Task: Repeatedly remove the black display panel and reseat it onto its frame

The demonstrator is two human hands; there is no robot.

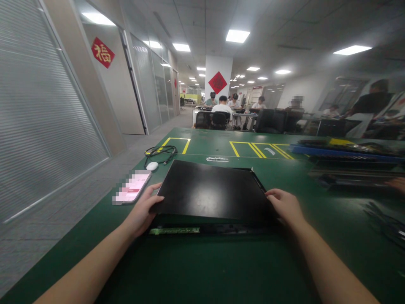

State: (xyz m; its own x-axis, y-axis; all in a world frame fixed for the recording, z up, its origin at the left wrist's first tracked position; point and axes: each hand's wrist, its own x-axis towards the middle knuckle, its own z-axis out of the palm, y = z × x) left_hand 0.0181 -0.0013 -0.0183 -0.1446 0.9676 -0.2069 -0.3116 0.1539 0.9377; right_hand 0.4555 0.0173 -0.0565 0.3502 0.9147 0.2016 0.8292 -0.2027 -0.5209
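Note:
A flat black panel (210, 190), like a cover plate, lies on the green table (196, 270) in front of me. A thin green circuit strip (174, 231) shows under its near edge. My left hand (143, 213) grips the panel's near left corner, fingers curled over the edge. My right hand (286, 205) holds the near right corner the same way.
A phone (133, 188) lies left of the panel, with a white mouse (152, 166) and a black cable (160, 151) beyond it. Dark trays (354, 169) and a blue rack (341, 151) stand at the right. Another person's hand (398, 184) shows at the right edge. People sit at desks farther back.

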